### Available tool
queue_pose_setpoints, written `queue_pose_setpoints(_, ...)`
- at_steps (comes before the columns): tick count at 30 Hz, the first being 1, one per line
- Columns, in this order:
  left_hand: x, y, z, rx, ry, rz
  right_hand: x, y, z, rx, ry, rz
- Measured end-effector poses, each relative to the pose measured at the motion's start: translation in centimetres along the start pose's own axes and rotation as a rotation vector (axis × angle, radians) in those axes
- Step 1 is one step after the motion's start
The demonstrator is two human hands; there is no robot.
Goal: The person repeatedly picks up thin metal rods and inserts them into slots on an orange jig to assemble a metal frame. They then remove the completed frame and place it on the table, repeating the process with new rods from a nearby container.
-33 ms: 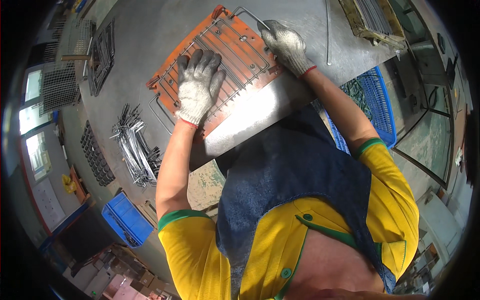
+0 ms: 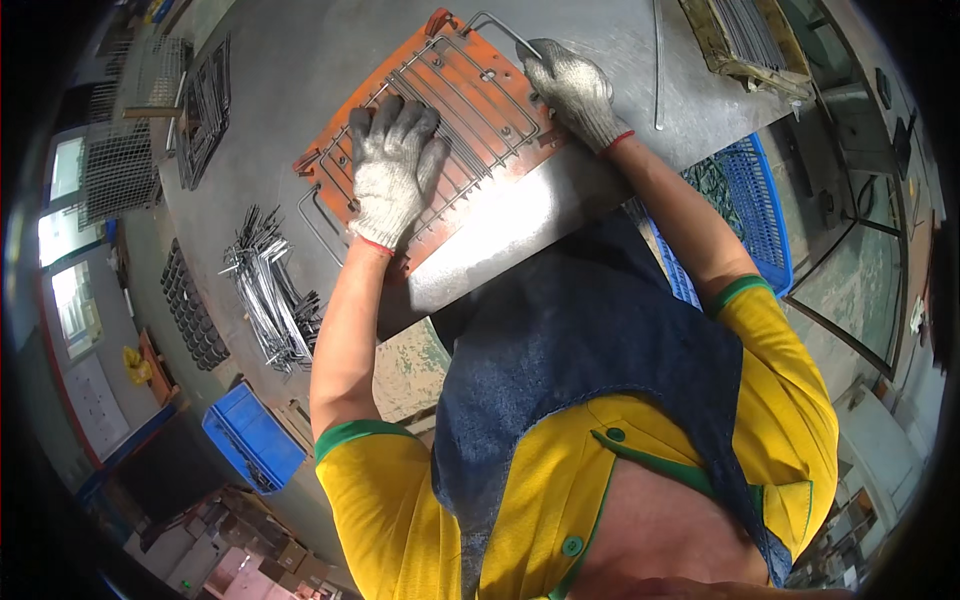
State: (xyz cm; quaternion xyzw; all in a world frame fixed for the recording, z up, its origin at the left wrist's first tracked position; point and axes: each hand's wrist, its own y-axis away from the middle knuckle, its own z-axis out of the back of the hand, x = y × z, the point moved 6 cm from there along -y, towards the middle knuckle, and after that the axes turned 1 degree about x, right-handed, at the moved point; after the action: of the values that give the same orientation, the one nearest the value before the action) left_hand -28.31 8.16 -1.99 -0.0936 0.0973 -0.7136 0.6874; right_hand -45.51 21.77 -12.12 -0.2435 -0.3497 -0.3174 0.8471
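My left hand (image 2: 390, 178), in a white knit glove with grey fingers, lies flat across the thin rods of a metal wire rack (image 2: 468, 150). The rack sits on an orange plate (image 2: 462, 62) fitted with small bolts and pegs. A bent wire handle (image 2: 490, 16) sticks out at the plate's far right end, and my gloved right hand (image 2: 572, 88) is closed round its near side. Its fingertips are partly hidden. Another U-shaped wire handle (image 2: 311, 220) extends beyond the plate's left end, beside my left wrist.
A grey metal table (image 2: 610, 25) lies beneath. Bundled wire pieces (image 2: 268, 300) lie at left, with stacked wire frames (image 2: 205, 120) farther back. A box of rods (image 2: 745, 40) stands at far right. Blue crates (image 2: 765, 215) (image 2: 255, 435) sit below the table edges.
My left hand has shifted very slightly left on the rods. My right hand stays at the handle, and the rack and plate look unmoved.
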Motion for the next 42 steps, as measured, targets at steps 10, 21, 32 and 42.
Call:
queue_pose_setpoints(10, -0.6, 1.3, -0.7, 0.12, 0.054, 0.005, 2.0, -0.3, 1.6, -0.039, -0.014, -0.052)
queue_pose_setpoints(21, 1.3, 1.7, 1.2, -0.202, -0.049, 0.109, 0.5, 0.1, 0.9, -0.122, 0.135, 0.212)
queue_pose_setpoints(32, 2.8, 7.0, 1.2, 0.111, 0.006, 0.135, 2.4, 0.2, 1.8, -0.021, -0.085, -0.188)
queue_pose_setpoints(42, 0.9, 1.8, 0.1, 0.216, -0.038, 0.155, 1.3, 0.0, 1.6, -0.019, -0.095, -0.2)
